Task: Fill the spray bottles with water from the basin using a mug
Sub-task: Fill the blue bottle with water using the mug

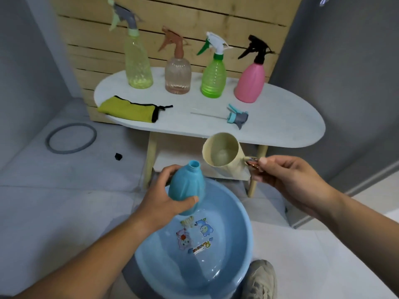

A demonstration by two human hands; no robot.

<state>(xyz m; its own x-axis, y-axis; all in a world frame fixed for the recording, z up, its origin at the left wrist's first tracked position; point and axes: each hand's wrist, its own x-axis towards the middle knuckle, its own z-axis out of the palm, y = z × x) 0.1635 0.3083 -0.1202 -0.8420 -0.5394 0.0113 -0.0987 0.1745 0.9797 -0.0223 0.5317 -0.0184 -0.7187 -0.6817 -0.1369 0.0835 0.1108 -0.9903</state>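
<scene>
My left hand [160,196] grips a blue spray bottle [187,186] with its cap off, held upright over the blue basin [237,251] of water. My right hand [287,180] holds a cream mug [224,156] by its handle, tilted with its mouth toward me, just right of the bottle's open neck. A little water shows in the mug's bottom. The bottle's blue-grey spray head [236,117] lies on the white table [280,126]. Behind it stand several capped spray bottles: yellow [138,61], clear pink [178,75], green [213,77] and solid pink [250,83].
A yellow cloth [127,108] lies at the table's left end. A wooden slat panel [172,16] stands behind the table. A grey ring [71,138] and a small black piece [118,156] lie on the floor at left. My shoe [260,279] is beside the basin.
</scene>
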